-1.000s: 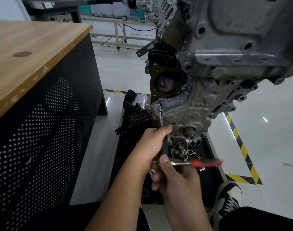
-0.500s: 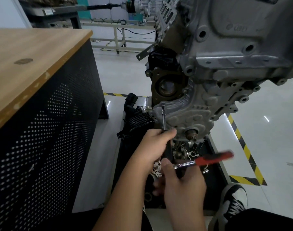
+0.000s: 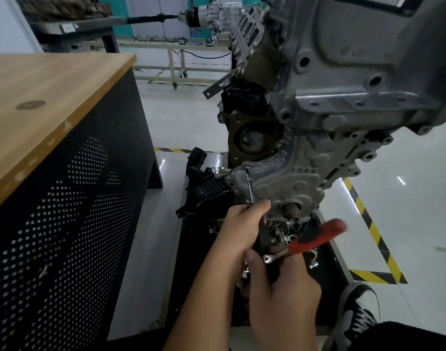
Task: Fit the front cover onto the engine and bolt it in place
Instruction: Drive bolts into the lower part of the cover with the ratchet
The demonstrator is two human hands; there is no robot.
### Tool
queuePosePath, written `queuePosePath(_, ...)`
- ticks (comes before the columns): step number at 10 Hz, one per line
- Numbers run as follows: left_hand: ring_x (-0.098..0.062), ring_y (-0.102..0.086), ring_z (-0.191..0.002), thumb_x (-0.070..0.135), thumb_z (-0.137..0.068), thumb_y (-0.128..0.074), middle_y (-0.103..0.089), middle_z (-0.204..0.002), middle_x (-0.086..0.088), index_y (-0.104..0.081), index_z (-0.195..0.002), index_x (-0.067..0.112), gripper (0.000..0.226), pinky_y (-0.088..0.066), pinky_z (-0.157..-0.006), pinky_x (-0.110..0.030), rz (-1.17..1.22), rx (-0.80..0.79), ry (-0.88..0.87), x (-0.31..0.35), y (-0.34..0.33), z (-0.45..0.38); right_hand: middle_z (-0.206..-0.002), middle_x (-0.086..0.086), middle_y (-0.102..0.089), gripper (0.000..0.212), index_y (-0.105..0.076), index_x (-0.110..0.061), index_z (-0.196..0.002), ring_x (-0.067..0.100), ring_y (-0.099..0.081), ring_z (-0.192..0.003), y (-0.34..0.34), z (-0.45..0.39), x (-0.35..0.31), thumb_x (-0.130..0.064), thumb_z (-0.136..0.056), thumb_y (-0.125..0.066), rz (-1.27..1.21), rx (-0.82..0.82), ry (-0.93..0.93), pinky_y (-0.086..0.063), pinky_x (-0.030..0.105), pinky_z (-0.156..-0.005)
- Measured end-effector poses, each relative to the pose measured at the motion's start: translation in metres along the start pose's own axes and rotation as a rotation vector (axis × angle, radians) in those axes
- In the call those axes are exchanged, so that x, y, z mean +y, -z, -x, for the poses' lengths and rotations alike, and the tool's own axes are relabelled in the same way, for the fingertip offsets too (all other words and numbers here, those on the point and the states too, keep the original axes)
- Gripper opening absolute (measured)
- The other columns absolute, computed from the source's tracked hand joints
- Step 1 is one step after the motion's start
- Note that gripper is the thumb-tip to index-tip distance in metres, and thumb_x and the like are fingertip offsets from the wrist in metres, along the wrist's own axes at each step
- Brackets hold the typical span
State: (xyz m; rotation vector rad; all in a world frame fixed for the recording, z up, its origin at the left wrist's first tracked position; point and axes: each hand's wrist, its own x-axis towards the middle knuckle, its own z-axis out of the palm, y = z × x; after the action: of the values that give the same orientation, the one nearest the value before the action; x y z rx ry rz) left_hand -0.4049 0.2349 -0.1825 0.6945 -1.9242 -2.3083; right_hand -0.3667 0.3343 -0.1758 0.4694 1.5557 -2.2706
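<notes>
Left hand [image 3: 244,224] is gripping the extension bar [image 3: 249,184], whose tip is sitting on a bolt at the left edge of the front cover [image 3: 288,178]. Right hand [image 3: 280,290] is holding the head end of the red-handled ratchet [image 3: 310,240], blurred. Cover is sitting on the engine [image 3: 343,72] above a black tray [image 3: 328,259] of loose parts; wooden counter [image 3: 39,102] is standing to the left.
</notes>
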Motion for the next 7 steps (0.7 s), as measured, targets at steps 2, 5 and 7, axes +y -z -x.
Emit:
queuePosePath(2,-0.011,-0.039,-0.034,0.045,-0.083,-0.071,-0.045,-0.049,-0.003,-0.056,-0.057,0.012,0.045,-0.031,-0.036,-0.018,0.308,-0.181,0.061,0.006,0.016,0.0,-0.078,0.027,-0.064,0.03,-0.062,0.008,-0.102,0.005,-0.05,-0.036,0.006,0.029,-0.008,0.001,-0.077,-0.077,-1.087,-0.521,-0.84,-0.044,0.012,-0.036)
queuePosePath(5,-0.012,-0.052,-0.044,0.046,-0.087,-0.073,-0.054,-0.052,0.001,-0.062,-0.055,0.017,0.044,-0.038,-0.048,-0.021,-0.016,-0.015,-0.023,0.005,0.013,0.001,-0.057,0.003,-0.068,0.02,-0.061,-0.014,-0.09,0.016,-0.061,-0.038,-0.002,0.038,0.01,-0.024,-0.089,-0.078,0.624,0.029,0.384,-0.046,0.021,-0.04)
queuePosePath(7,-0.008,-0.038,-0.033,0.03,-0.088,-0.07,-0.044,-0.048,0.004,-0.057,-0.048,0.02,0.043,-0.03,-0.034,-0.016,0.314,-0.135,0.106,0.008,0.015,0.001,-0.065,0.026,-0.056,0.029,-0.062,0.01,-0.099,0.021,-0.052,-0.03,-0.002,0.041,-0.004,0.004,-0.077,-0.08,-1.208,-0.515,-0.794,-0.043,0.029,-0.025)
